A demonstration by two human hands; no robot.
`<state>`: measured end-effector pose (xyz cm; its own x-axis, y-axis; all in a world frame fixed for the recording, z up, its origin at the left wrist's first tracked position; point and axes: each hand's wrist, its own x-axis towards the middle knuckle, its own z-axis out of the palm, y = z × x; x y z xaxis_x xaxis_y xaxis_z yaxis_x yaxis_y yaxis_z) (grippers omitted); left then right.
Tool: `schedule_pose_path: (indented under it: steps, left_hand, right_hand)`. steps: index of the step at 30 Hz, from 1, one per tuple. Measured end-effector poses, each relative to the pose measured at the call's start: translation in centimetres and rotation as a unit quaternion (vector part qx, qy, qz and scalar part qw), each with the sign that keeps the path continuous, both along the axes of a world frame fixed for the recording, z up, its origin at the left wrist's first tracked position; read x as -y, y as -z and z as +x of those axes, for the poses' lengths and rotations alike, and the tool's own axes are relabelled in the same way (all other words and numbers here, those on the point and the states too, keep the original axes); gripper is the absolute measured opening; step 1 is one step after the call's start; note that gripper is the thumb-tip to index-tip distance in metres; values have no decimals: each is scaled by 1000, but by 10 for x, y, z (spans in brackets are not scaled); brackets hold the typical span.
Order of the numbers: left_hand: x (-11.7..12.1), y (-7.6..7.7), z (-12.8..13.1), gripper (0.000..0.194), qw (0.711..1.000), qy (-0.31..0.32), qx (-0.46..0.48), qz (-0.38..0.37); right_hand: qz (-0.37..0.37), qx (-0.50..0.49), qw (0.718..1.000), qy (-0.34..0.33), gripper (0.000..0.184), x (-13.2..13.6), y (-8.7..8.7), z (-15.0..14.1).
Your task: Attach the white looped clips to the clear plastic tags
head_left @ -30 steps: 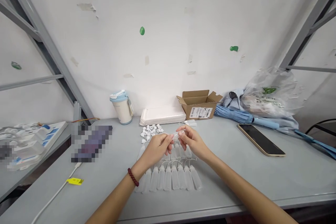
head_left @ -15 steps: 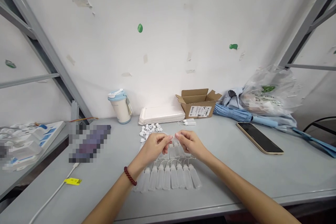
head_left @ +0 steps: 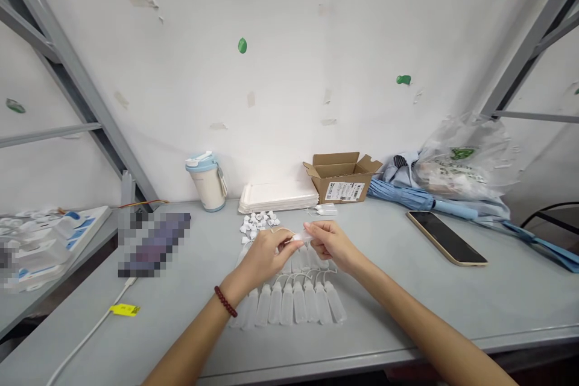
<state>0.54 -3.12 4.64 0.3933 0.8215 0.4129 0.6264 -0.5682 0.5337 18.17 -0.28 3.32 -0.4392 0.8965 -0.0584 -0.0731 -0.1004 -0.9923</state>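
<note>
Both my hands meet above the grey table, pinching a small translucent squeeze bottle between them. My left hand, with a dark red bead bracelet on its wrist, grips the bottle's left end with closed fingers. My right hand holds the right end, fingers closed too. Below the hands lies a row of several finished bottles side by side, with more bottles partly hidden under my hands. A heap of small white caps lies just beyond.
At the back stand a blue-lidded cup, a stack of white trays and an open cardboard box. A phone, a blue umbrella and a plastic bag lie right. A white cable with yellow tag runs left.
My hands have stayed together on the small bottle, shifting slightly as the fingers work at it. The view has dropped a little. Nothing else on the table has moved.
</note>
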Motion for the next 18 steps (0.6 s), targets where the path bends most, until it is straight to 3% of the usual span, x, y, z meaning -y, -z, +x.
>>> schedule_pose_path:
  steps: [3,6,8,11,18]
  left_hand:
    - [-12,-4,-24,24,998,-27,5,-52]
    - [-27,-3,-61,24,989,-83,-56,-110]
    - [-35,1,-83,22,980,-126,-96,-118]
    - [-41,9,-100,22,971,-156,-120,-133]
    - [-42,17,-94,23,962,-155,-163,-153]
  right_hand:
    - [116,71,986,91,46,-14,3,11]
    - [258,215,923,186,38,-33,7,32]
    - [275,281,896,205,35,-43,9,45]
    - [273,338,879,198,36,-54,12,57]
    - [295,411,847,162,33,-60,21,61]
